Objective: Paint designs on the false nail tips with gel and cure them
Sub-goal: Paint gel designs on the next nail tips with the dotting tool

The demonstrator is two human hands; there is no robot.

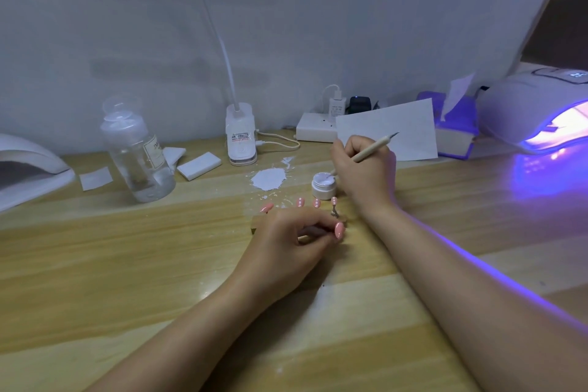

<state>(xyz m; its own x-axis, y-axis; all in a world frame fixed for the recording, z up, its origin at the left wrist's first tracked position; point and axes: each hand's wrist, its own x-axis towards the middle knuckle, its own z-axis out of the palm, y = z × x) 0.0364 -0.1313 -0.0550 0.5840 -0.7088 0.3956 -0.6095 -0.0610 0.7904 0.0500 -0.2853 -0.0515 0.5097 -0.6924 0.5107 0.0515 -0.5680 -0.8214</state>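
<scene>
Here, brush (362, 154) tip in open white-gel jar (323, 185)

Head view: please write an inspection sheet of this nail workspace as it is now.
Surface: wooden table, white spill.
Job's things: open gel jar; pink nail tips on stand; lit curing lamp.
Clutter: clear bottle, paper sheet, tissue box, white pads.
Hands: left hand holds a pink tip; right hand grips brush, its tip at the jar.
Cables: white cable, power strip.
Surroundings: white backdrop.
</scene>
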